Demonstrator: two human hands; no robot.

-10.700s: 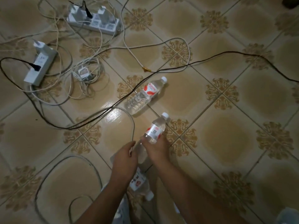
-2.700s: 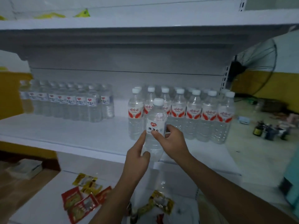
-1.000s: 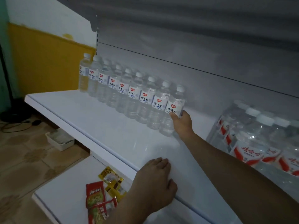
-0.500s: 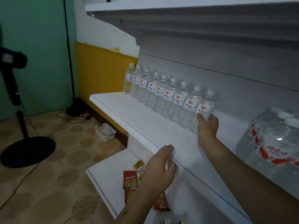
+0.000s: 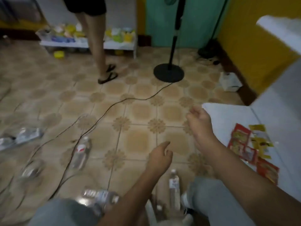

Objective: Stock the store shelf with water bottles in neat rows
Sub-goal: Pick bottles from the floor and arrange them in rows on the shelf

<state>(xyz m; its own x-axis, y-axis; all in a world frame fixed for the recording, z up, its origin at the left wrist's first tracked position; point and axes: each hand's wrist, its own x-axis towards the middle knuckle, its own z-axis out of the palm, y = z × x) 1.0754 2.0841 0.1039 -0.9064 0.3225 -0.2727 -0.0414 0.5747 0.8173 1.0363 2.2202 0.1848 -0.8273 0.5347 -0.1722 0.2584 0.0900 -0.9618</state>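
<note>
A tiled floor (image 5: 140, 111) spreads out below us, blurred by head motion, with the white lower shelf (image 5: 228, 118) at our right. We judge the job only partly done: several water bottles are not yet on the shelf. One bottle (image 5: 81, 152) lies beside a black cable (image 5: 104, 111), another (image 5: 100, 195) lies near our left knee, one stands upright (image 5: 174, 188) between our knees, and more blurred ones lie at far left. Our left hand (image 5: 160, 156) and right hand (image 5: 199, 121) both hang over the floor with fingers loosely curled, holding nothing. Snack packets (image 5: 249, 144) lie on the lower shelf. The cable crosses the bottles and could snag a reach. A fan stand (image 5: 169, 73) and another person's legs (image 5: 97, 46) stand farther off.
</note>
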